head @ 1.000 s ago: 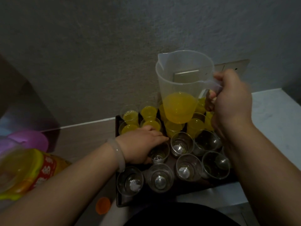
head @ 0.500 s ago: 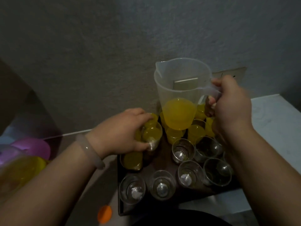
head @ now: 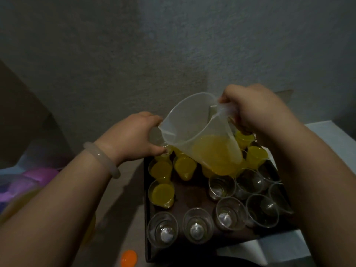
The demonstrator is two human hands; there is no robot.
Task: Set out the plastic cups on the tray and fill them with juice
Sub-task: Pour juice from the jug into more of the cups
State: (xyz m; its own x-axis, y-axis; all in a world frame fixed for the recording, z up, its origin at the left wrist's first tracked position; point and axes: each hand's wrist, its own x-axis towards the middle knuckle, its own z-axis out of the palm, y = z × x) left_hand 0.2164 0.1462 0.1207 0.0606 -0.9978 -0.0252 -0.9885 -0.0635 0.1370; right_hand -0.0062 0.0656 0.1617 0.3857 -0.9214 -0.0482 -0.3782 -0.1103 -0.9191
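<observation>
My right hand (head: 254,108) grips the handle of a clear plastic jug (head: 194,130) holding orange juice (head: 215,153), tilted with its spout to the left. My left hand (head: 134,135) holds a small clear cup (head: 154,135) lifted right under the spout; most of the cup is hidden by my fingers and the jug. Below lies a dark tray (head: 148,245). Its far rows hold several filled cups (head: 161,193). Its near rows hold several empty clear cups (head: 197,226).
A grey wall rises right behind the tray. An orange bottle cap (head: 128,258) lies on the counter at the tray's near left corner. Purple plastic items (head: 36,178) and a blurred yellow bottle sit at far left. White counter (head: 323,132) extends to the right.
My left hand lifted an empty cup from the tray up to the jug's spout. My right hand tipped the jug from upright toward the left.
</observation>
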